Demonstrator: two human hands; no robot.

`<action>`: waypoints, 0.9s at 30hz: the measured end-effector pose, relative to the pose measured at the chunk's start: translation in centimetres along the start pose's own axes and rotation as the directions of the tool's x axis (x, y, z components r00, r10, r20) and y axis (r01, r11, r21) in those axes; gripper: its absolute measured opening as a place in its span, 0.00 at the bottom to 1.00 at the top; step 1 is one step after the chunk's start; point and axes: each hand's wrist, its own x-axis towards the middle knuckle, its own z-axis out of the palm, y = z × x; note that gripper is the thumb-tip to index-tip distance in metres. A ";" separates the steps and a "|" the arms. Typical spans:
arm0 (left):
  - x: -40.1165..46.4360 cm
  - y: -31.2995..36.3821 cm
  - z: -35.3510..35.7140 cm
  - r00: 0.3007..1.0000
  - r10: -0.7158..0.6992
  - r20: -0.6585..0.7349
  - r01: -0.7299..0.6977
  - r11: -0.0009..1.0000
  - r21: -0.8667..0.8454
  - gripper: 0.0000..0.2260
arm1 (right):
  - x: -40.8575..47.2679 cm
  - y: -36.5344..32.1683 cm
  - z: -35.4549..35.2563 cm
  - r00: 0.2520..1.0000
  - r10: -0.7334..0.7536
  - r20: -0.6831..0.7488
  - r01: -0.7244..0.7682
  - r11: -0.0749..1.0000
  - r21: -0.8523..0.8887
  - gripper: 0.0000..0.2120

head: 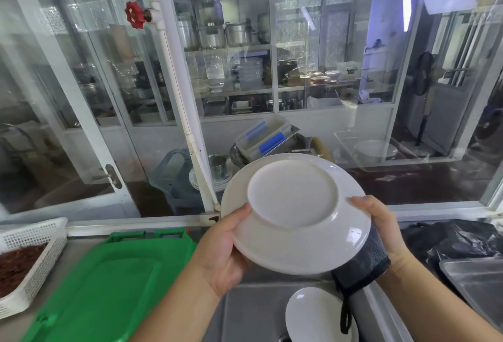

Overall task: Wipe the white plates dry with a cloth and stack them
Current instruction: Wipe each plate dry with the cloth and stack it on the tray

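One plate point(296, 213) is held underside-up at centre frame, gripped by the left hand point(220, 249) and by the right hand point(381, 222) through the cloth point(364, 265), so drying seems underway, while another plate point(313, 314) lies below, no stack visible.

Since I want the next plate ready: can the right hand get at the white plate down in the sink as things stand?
Probably not yet. The right hand grips the held plate and a dark cloth. The way down to the sink plate looks open, though the cloth's loop dangles over it.

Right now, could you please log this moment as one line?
left hand grips plate | right hand holds cloth | underside facing camera | stack below
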 end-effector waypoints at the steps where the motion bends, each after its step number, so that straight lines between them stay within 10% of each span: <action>1: 0.0 -0.1 -0.1 1.000 0.012 -0.005 -0.012 1.000 -0.005 0.10 | 0.1 0.0 0.1 0.999 -0.013 -0.044 0.012 1.000 -0.023 0.23; 9: -0.2 1.0 -1.7 0.988 0.150 -0.033 -0.150 0.989 -0.009 0.16 | 0.5 -0.8 -0.1 0.877 0.004 -0.481 -0.075 0.989 -0.128 0.20; 15: -0.3 0.5 -1.8 0.982 0.187 -0.024 -0.184 0.979 0.091 0.20 | 1.3 -3.8 3.0 0.893 -0.304 -0.332 0.155 0.900 -0.407 0.05; 19: -0.6 0.1 -0.7 0.986 0.168 0.004 -0.167 0.973 0.161 0.17 | 1.7 -3.3 7.2 0.816 -0.543 0.195 0.391 0.272 -0.879 0.06; 24: -1.2 -0.3 0.5 0.977 0.192 0.089 -0.208 0.950 0.232 0.14 | 2.7 -1.1 11.3 0.738 -0.320 0.594 0.452 -0.420 -0.787 0.17; 27: -1.4 -0.2 0.2 0.959 0.252 0.131 -0.278 0.926 0.255 0.13 | 1.8 -0.3 12.4 0.654 -0.192 0.732 0.536 -0.565 -0.627 0.20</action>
